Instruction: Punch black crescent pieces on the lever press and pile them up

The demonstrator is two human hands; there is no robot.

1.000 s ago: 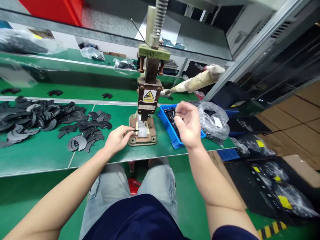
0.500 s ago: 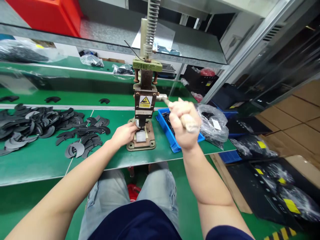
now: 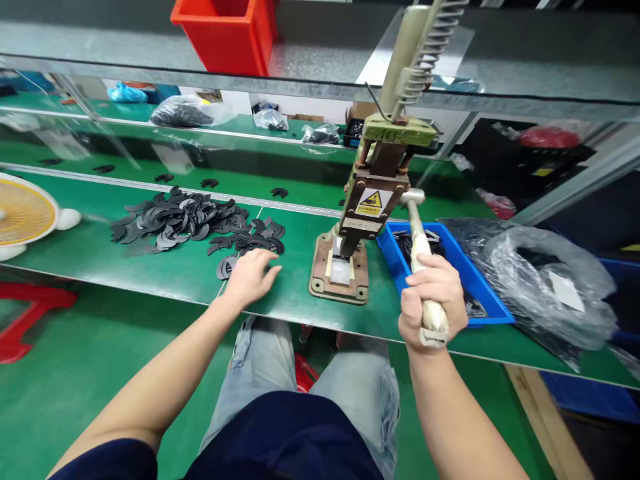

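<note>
A manual press stands on the green table, with a white pad on its brown base. My right hand is closed around the press lever handle, which is pulled down toward me. My left hand lies flat on the table left of the press, fingers spread over dark crescent-shaped pieces at the near edge of a large pile. I cannot tell whether the left hand grips a piece.
A blue tray with small dark parts sits right of the press, beside a clear plastic bag. A red bin stands on the upper shelf. A small fan is at the far left. More bags lie on the back table.
My right hand took the lever and pulled it down. My left hand left the press base and moved left to the crescent pieces. The view swung left.
</note>
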